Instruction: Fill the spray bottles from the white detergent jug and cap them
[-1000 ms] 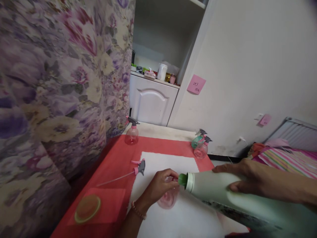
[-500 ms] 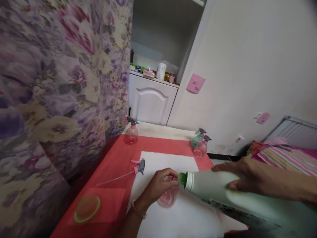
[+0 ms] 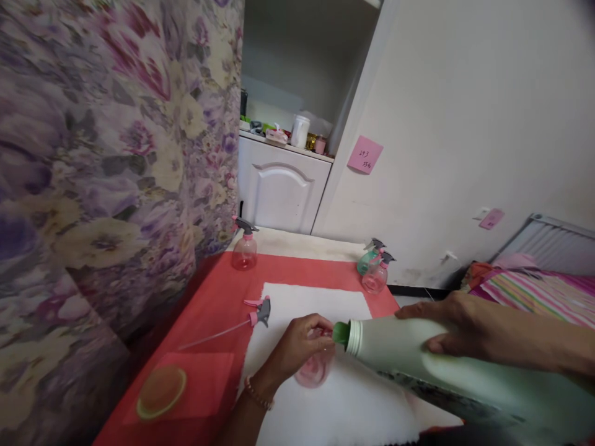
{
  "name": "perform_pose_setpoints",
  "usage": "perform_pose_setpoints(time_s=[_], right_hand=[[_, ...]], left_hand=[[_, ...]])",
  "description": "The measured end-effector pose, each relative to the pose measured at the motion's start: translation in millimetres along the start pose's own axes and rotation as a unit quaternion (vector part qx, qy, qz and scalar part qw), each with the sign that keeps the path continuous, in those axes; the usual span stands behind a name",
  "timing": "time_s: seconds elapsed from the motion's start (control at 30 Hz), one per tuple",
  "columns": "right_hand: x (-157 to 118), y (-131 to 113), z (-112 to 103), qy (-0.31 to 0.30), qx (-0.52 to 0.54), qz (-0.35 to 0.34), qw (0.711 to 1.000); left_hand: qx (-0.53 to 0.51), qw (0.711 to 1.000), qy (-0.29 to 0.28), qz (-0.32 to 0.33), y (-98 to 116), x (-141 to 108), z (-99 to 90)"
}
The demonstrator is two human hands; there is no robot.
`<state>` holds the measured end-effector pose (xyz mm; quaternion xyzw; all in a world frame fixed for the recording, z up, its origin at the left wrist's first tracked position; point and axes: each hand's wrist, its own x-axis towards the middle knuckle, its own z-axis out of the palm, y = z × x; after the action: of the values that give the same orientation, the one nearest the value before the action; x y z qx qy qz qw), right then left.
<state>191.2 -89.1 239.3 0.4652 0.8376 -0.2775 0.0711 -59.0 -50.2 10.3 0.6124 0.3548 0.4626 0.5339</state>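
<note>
My left hand [image 3: 304, 339] is closed round the neck of a clear pink spray bottle [image 3: 315, 370], its sprayer head off, on the white cloth [image 3: 367, 396]. Tipped nearly level, a large pale green jug [image 3: 409, 347] has its green spout at that bottle's mouth, beside my left fingertips. Over the jug's upper side, my right hand [image 3: 458, 328] grips it; the jug's handle is hidden. Whether liquid is flowing I cannot tell. A grey and pink sprayer head [image 3: 261, 311] with a long tube lies left of the cloth.
A pink spray bottle [image 3: 244, 253] stands at the table's back left; a green one [image 3: 367, 262] and another pink one [image 3: 375, 277] stand back right. A round yellow-rimmed lid [image 3: 161, 391] lies front left on the red cover [image 3: 209, 371]. A floral curtain [image 3: 116, 186] hangs along the left.
The view has shifted slightly. Both hands, the jug and the pink bottle keep nearly the same positions relative to one another.
</note>
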Motion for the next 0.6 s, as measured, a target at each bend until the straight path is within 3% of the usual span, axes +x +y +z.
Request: perform_pose_setpoints(time_s=[0.6], right_hand=[[1.5,5.4,1.7,-0.017,-0.011,0.004,1.000]], left_hand=[[-0.012,1.000,0.005,-0.013,3.8,0.1,2.2]])
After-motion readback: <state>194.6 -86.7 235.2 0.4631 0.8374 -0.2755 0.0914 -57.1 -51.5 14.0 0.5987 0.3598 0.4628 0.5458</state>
